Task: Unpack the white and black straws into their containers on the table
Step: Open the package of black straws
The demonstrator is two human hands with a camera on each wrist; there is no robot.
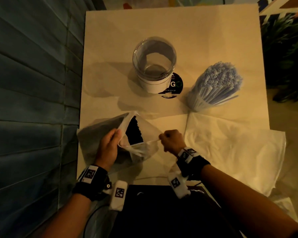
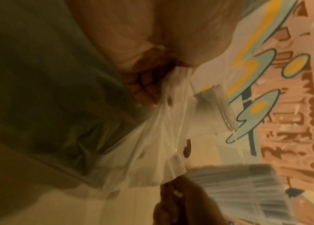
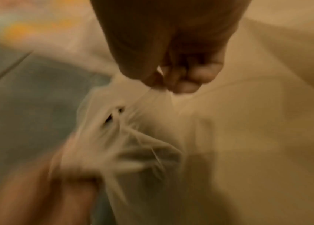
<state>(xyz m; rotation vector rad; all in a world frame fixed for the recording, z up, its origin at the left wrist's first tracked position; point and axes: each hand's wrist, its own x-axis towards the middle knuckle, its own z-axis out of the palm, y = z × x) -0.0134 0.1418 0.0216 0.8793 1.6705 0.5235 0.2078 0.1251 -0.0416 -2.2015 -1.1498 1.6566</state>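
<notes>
A clear plastic bag (image 1: 144,127) of black straws (image 1: 133,133) lies at the near left of the table (image 1: 110,48). My left hand (image 1: 108,145) grips the bag's left side at its mouth. My right hand (image 1: 170,140) pinches the bag's right edge (image 3: 152,103) and the plastic is stretched taut between both hands. An empty clear jar (image 1: 154,62) with a white label stands mid-table. To its right a container full of white straws (image 1: 217,85) stands upright. The left wrist view shows the stretched plastic (image 2: 152,137), the jar (image 2: 215,105) and the white straws (image 2: 248,190).
An emptied crumpled plastic bag (image 1: 230,152) lies at the near right of the table. A round black sticker (image 1: 175,85) sits by the jar's base. A dark panelled wall (image 1: 33,100) runs along the left; a plant (image 1: 286,57) stands to the right.
</notes>
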